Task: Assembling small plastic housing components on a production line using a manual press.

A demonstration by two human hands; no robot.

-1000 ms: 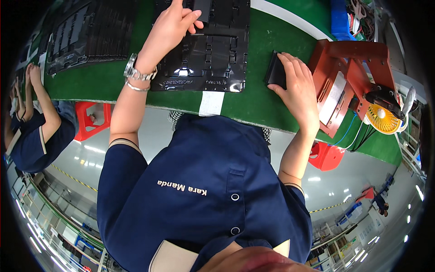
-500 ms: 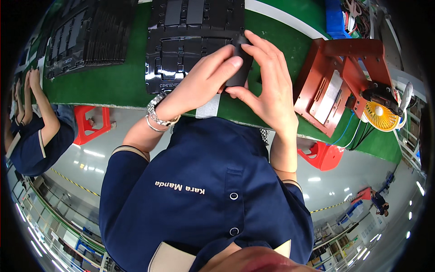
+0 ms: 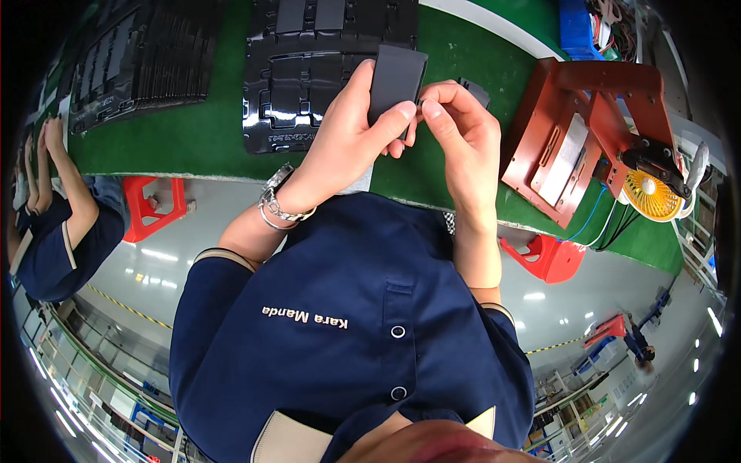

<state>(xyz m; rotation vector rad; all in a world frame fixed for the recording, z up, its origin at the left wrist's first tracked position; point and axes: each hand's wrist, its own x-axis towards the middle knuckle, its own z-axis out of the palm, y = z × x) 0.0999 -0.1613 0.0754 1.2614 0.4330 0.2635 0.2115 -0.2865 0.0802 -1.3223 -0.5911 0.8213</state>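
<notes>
My left hand (image 3: pixel 351 139) is closed round a flat, dark grey rectangular block (image 3: pixel 396 77), holding it tilted up over the table with the thumb across its lower part. My right hand (image 3: pixel 461 139) is closed in a pinch at the block's right edge, thumb against forefinger; what sits between those fingertips is too small to make out. Just beyond the right knuckles, a small dark piece (image 3: pixel 474 92) lies on the green table, partly hidden. Behind my left hand is a glossy black moulded tray (image 3: pixel 270 143) with two grey flat blocks (image 3: pixel 309 15) in its far pockets.
A stack of black trays (image 3: pixel 150 77) stands at the far left. To the right is a brown-red clamp fixture (image 3: pixel 548 147) with a yellow fan (image 3: pixel 650 193) beside it. A blue bin (image 3: pixel 575 31) sits at the far right. Another person's arms (image 3: pixel 65 162) are at the left.
The block has been raised and turned more upright in my left hand. My right hand went from spread round it to a pinch at its edge, uncovering the small dark piece.
</notes>
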